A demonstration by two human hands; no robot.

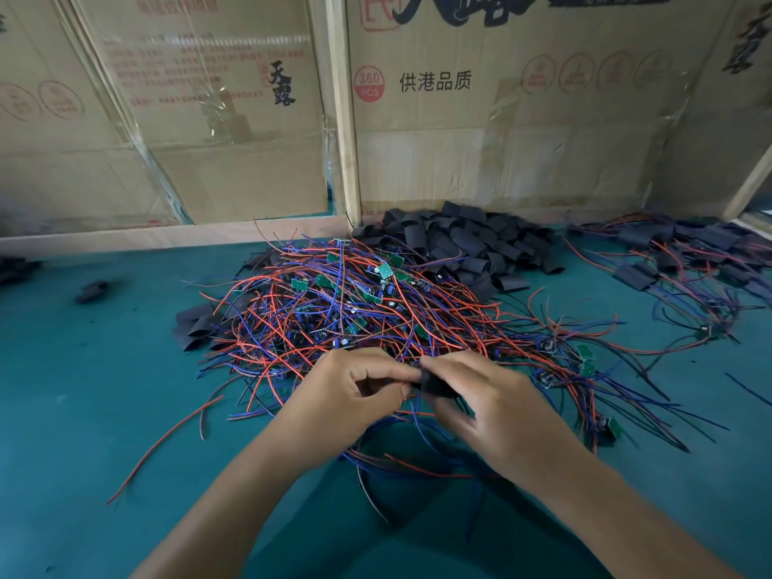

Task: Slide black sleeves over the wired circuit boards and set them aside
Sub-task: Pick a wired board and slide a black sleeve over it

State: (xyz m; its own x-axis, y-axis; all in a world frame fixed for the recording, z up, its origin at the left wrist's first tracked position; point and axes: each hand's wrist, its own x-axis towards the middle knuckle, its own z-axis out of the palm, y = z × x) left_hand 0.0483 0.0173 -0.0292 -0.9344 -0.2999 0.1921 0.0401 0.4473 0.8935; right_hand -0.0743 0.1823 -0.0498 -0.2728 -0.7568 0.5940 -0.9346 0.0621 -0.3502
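A big tangle of red and blue wired green circuit boards (pixel 355 302) lies in the middle of the green table. Behind it sits a heap of flat black sleeves (pixel 472 244). At the pile's near edge my right hand (pixel 493 407) pinches a black sleeve (pixel 434 384) between thumb and fingers. My left hand (pixel 346 394) meets it from the left, fingers curled and pinching something at the sleeve's mouth; the board itself is hidden by my fingers. Red and blue wires (pixel 401 457) trail down from both hands toward me.
Sleeved boards with wires (pixel 676 261) lie in a pile at the far right. A few loose sleeves (pixel 196 323) sit left of the tangle, another (pixel 94 291) further left. Cardboard boxes (pixel 501 98) and a wooden rail (pixel 167 236) close the back. Green mat (pixel 83 411) lies at near left.
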